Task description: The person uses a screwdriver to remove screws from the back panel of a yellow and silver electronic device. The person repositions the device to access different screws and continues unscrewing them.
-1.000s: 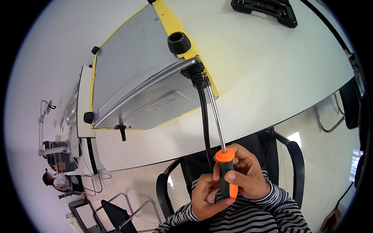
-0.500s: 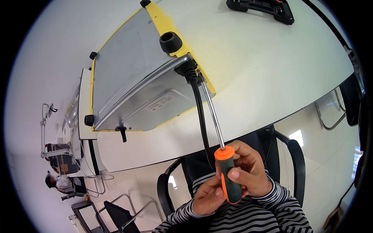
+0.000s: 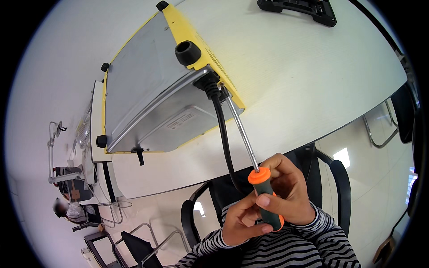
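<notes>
A screwdriver with a dark green and orange handle and a long metal shaft is in both my hands. My right hand grips the handle from the right, thumb across it. My left hand pinches the lower part of the handle from the left. The shaft runs up and left, its tip at the edge of a grey metal and yellow device, just beside the black power plug. The exact seat of the tip is too small to make out. A black cord hangs from the plug, passing left of the shaft.
The device stands on a white table, its black feet facing left and up. An open black tool case lies at the far edge. Chairs surround the near side; another person sits at the far left.
The screwdriver handle has turned, its orange stripe now on the right. My left fingers have shifted on the handle. The device's near corner has moved slightly left.
</notes>
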Tool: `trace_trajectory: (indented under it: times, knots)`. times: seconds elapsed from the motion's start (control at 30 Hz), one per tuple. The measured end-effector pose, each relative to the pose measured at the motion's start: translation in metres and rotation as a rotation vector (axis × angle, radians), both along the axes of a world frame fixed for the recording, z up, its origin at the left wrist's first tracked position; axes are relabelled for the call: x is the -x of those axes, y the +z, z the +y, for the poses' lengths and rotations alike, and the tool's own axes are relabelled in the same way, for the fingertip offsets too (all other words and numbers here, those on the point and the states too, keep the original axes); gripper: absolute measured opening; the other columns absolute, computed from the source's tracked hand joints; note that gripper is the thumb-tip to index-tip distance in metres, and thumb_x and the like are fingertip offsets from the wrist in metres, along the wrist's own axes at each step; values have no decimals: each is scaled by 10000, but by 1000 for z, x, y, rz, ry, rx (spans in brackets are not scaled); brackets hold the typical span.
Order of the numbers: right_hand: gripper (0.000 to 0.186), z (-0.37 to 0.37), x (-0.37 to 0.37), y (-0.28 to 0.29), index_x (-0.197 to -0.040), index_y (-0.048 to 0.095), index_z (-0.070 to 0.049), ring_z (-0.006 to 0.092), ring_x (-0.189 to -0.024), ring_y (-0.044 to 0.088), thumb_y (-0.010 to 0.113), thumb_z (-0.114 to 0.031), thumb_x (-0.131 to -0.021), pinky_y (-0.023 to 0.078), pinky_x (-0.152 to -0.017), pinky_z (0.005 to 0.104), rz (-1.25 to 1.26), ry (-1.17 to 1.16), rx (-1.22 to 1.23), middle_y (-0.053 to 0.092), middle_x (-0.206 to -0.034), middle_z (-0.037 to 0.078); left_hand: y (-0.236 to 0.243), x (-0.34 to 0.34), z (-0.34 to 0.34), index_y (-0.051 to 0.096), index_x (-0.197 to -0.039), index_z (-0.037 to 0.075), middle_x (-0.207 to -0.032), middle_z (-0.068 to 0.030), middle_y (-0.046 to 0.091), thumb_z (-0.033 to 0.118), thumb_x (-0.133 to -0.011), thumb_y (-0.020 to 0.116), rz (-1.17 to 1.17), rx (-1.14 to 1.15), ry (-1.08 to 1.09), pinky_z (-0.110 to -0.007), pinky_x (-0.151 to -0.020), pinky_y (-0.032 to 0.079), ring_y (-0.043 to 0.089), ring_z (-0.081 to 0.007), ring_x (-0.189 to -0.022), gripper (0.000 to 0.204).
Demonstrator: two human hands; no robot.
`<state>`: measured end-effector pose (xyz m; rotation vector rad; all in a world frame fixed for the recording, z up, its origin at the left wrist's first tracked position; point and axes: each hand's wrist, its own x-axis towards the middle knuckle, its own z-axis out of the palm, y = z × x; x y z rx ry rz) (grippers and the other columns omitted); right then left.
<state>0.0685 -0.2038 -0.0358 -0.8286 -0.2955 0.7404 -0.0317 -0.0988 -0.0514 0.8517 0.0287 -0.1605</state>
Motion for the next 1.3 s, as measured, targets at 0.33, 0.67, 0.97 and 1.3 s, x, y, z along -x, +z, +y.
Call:
trace_trajectory:
  times: [0.33, 0.67, 0.97, 1.3]
  knots:
    - [317, -9, 0, 3, -1041, 406, 52, 87, -780, 497, 542, -51, -774, 384, -718, 221, 112, 116, -110, 535, -821, 60, 9, 2, -7, 337, -1066, 29, -1035, -82, 420, -121, -725, 481, 163, 163, 142, -297, -885, 332, 425, -162, -1025, 400]
    - [353, -9, 5, 1, -1021, 433, 65, 116, -623, 525, 499, -184, -779, 426, -619, 229, 65, 77, -22, 541, -690, 91, 5, 4, -7, 404, -884, 46, -1011, -49, 354, -96, -723, 514, 91, -96, 126, -278, -844, 334, 403, -121, -967, 241]
    - [237, -2, 12, -6, -1001, 445, 41, 58, -726, 482, 504, -54, -791, 357, -658, 194, -25, -27, -79, 531, -769, 55, 3, 0, -6, 344, -979, 73, -1080, -61, 358, -118, -624, 624, 3, -91, 101, -312, -896, 327, 392, -150, -1043, 491]
    - [308, -4, 8, 5, -1034, 449, 58, 65, -686, 518, 532, -130, -804, 418, -658, 198, 48, 124, -100, 546, -790, 63, 2, 3, -4, 449, -946, -8, -1044, -102, 433, -16, -766, 517, 149, 505, 80, -315, -871, 373, 463, -173, -981, 193]
